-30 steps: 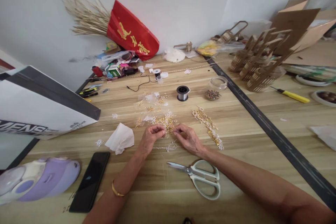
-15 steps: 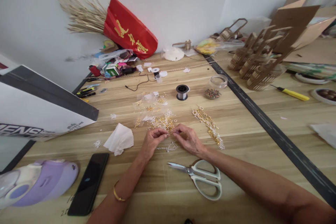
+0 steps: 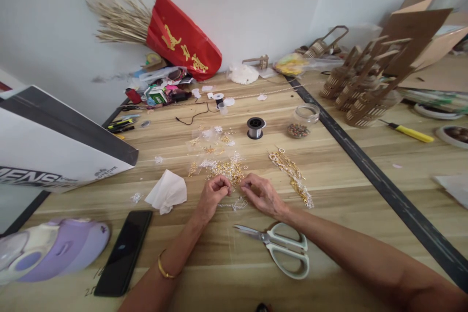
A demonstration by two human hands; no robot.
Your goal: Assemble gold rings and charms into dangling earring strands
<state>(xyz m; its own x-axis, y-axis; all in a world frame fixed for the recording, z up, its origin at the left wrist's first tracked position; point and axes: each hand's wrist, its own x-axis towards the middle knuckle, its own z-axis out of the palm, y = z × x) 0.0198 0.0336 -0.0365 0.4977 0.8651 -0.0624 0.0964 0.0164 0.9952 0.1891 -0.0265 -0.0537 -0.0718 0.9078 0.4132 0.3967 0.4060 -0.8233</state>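
Observation:
My left hand [image 3: 212, 197] is closed in a pinch just in front of a pile of small gold and silver beads [image 3: 227, 170]; whatever sits between its fingertips is too small to name. Facing it across a narrow gap, my right hand [image 3: 263, 196] has thumb and forefinger pressed together, and I cannot make out what they hold. Between the wrists lies a silver beaded chain [image 3: 234, 204] with a loop at one end. White-handled scissors [image 3: 287, 246] rest on the table nearer to me. Right of my right hand are several gold and silver chains [image 3: 292, 175].
A spool of clear line [image 3: 255, 128] and a glass jar of beads [image 3: 304, 119] stand farther back. On the left are a white tissue [image 3: 167, 192], a black phone [image 3: 124, 253], a purple bottle [image 3: 69, 251] and a large box [image 3: 66, 146]. A yellow-handled screwdriver [image 3: 415, 133] lies right.
My left fingertips have drawn slightly back to the left, so the gap between my two hands is wider. The right hand has hardly moved, and the whole view has shifted slightly.

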